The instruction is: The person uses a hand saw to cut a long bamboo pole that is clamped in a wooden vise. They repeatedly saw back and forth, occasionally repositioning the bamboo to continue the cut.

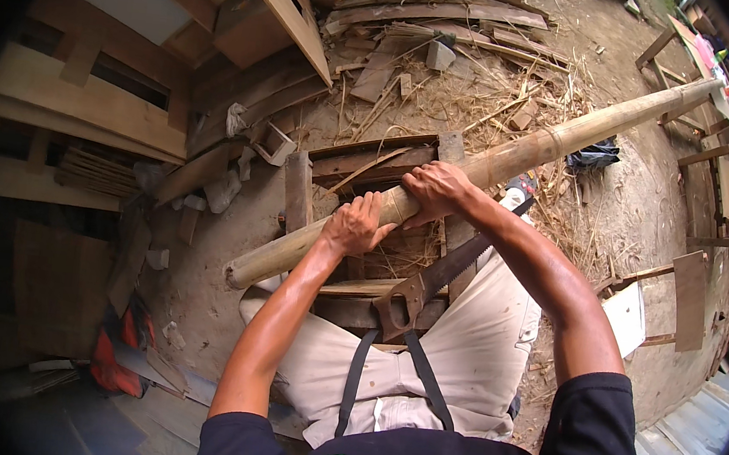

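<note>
A long, thick bamboo pole (557, 139) runs slantwise from the lower left up to the far right, resting across a wooden frame (300, 188). My left hand (354, 225) is wrapped over the pole near its lower-left end. Just to the right of it, my right hand (438, 192) grips the same pole, thumb toward the left hand. Below the pole lies a hand saw (458, 263) with a wooden handle, its handle near my lap and its toothed blade pointing up to the right, partly hidden by my right forearm.
Scrap planks (442, 11) and shavings litter the dirt floor ahead. Wooden cabinets (85, 117) stand at the left. A black plastic bag (595, 153) lies under the pole's far half. At the right are wooden benches (701, 194) and a white panel (626, 318).
</note>
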`<action>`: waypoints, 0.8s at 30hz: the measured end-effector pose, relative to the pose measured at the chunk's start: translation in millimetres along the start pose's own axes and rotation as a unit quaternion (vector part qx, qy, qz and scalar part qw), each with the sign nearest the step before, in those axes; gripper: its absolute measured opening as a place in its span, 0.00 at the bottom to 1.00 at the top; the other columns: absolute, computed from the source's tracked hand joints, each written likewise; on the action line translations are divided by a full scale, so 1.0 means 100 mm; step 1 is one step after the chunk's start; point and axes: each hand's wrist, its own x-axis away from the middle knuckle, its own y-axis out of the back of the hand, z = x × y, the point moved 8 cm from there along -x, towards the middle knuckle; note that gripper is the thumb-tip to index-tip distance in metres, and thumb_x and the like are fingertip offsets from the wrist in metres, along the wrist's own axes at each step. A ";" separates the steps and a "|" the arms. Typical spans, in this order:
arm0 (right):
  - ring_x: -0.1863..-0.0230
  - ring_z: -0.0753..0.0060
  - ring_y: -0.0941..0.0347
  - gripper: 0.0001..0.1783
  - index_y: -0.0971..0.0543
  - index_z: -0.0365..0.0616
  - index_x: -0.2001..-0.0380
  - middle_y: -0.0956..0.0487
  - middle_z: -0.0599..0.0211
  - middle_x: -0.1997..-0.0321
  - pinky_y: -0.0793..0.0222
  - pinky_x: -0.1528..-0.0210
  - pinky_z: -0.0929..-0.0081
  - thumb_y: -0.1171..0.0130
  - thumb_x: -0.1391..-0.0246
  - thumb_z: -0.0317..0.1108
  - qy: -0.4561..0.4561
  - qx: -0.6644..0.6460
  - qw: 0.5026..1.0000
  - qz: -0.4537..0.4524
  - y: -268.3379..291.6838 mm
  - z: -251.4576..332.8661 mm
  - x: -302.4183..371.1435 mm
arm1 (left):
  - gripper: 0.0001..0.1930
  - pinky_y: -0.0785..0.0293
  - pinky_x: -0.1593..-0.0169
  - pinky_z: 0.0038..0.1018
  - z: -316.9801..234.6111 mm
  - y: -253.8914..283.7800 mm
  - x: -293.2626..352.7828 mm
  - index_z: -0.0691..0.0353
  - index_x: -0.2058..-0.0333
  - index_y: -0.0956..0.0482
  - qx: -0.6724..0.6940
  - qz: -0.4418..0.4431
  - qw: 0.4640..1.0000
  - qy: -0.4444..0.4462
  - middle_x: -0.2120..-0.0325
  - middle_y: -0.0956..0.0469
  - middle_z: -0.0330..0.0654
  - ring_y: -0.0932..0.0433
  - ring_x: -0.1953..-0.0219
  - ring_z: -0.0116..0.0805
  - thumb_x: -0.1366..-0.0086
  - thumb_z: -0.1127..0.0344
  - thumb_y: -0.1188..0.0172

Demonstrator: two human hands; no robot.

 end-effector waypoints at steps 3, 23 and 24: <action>0.62 0.55 0.21 0.46 0.25 0.39 0.64 0.21 0.57 0.65 0.27 0.57 0.65 0.35 0.66 0.76 0.008 0.013 1.000 -0.014 -0.01 0.01 0.01 | 0.35 0.23 0.76 0.27 -0.01 -0.01 -0.01 0.82 0.55 0.31 0.004 0.012 1.000 -0.006 0.70 0.29 0.50 0.24 0.72 0.40 0.39 0.46 0.38; 0.47 0.49 0.33 0.34 0.29 0.41 0.49 0.30 0.53 0.50 0.39 0.40 0.55 0.31 0.52 0.52 -0.130 0.017 0.941 -0.311 0.61 0.77 0.83 | 0.46 0.22 0.50 0.43 0.22 -0.05 0.23 0.64 0.58 0.22 0.210 0.212 0.895 0.331 0.60 0.17 0.55 0.18 0.55 0.52 0.62 0.25 0.31; 0.50 0.49 0.29 0.24 0.28 0.41 0.55 0.28 0.51 0.53 0.32 0.48 0.58 0.32 0.49 0.43 -0.199 -0.083 0.936 -0.277 0.49 0.87 0.95 | 0.46 0.22 0.50 0.44 0.20 -0.04 0.22 0.64 0.58 0.22 0.212 0.189 0.902 0.326 0.60 0.17 0.55 0.18 0.55 0.53 0.62 0.25 0.31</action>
